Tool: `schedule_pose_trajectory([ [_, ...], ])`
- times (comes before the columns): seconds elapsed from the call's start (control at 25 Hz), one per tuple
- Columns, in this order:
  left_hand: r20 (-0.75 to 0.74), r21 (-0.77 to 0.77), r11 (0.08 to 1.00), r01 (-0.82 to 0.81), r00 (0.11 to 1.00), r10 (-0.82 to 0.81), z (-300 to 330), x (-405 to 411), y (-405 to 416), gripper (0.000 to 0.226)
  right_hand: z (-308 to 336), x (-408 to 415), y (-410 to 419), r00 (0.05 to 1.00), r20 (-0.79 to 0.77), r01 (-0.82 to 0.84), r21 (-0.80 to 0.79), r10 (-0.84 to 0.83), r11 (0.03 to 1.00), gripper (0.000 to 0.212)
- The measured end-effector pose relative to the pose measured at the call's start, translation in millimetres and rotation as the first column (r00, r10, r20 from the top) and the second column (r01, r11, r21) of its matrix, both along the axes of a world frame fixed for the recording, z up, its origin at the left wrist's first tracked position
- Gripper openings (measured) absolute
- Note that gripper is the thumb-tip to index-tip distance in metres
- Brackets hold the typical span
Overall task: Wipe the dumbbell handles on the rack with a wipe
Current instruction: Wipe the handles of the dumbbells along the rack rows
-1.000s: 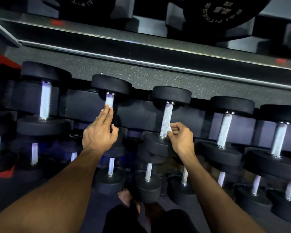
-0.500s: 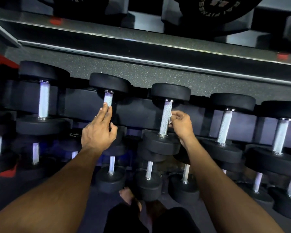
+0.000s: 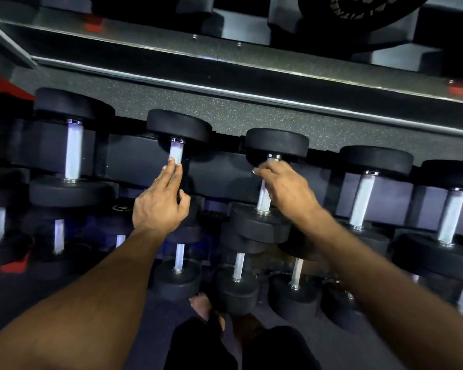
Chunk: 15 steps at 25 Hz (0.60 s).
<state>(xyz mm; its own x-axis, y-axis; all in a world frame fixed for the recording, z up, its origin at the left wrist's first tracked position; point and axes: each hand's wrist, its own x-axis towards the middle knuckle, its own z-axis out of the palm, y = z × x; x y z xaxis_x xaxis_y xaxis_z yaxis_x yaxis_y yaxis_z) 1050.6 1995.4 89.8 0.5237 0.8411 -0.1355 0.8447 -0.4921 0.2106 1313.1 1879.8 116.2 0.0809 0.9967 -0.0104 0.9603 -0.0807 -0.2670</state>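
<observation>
Knurled steel handles lined the rack (image 3: 134,161).
Right hand (image 3: 284,186) clenched the wipe (image 3: 257,171) around one handle (image 3: 263,196); left hand (image 3: 158,206), fingers straight, touched another handle (image 3: 176,154).

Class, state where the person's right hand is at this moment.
Head view, right of centre: the right hand grips the top of a dumbbell handle, beside the left hand.

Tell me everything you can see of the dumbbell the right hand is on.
The black round-headed dumbbell with a knurled silver handle lies on the upper rack row, one head far, one near. The right hand curls round the handle's far end; something pale shows at its fingertips, maybe the wipe.
</observation>
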Motion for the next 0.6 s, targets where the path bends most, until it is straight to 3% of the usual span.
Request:
schedule_pose_trajectory([
  [0.08,0.002,-0.012,1.0,-0.009,1.0,0.009,0.1,0.8,-0.5,0.06,8.8,10.1,26.8,0.911,0.21,-0.346,-0.082,0.355,0.935,0.022],
  [0.16,0.017,0.003,1.0,-0.019,1.0,0.019,0.4,0.8,-1.3,0.061,5.5,17.1,43.2,0.744,0.334,-0.514,-0.266,0.579,0.815,0.024],
  [0.2,0.017,0.002,1.0,-0.019,1.0,0.019,0.2,0.6,-1.7,0.061,4.1,18.7,49.4,0.686,0.358,-0.519,-0.37,0.634,0.77,0.033],
  [0.32,0.007,-0.007,1.0,-0.015,1.0,0.015,-0.2,-0.3,-0.3,0.062,2.4,12.0,62.7,0.652,0.333,-0.47,-0.528,0.681,0.707,0.057],
  [0.44,0.002,-0.007,1.0,-0.012,1.0,0.012,0.8,-0.7,0.4,0.062,8.3,-4.4,65.9,0.629,0.322,-0.403,-0.644,0.708,0.65,0.034],
  [0.6,0.012,-0.009,1.0,-0.013,1.0,0.013,-0.3,-1.2,1.3,0.062,7.0,-25.7,43.0,0.613,0.192,-0.43,-0.733,0.767,0.527,0.026],
])
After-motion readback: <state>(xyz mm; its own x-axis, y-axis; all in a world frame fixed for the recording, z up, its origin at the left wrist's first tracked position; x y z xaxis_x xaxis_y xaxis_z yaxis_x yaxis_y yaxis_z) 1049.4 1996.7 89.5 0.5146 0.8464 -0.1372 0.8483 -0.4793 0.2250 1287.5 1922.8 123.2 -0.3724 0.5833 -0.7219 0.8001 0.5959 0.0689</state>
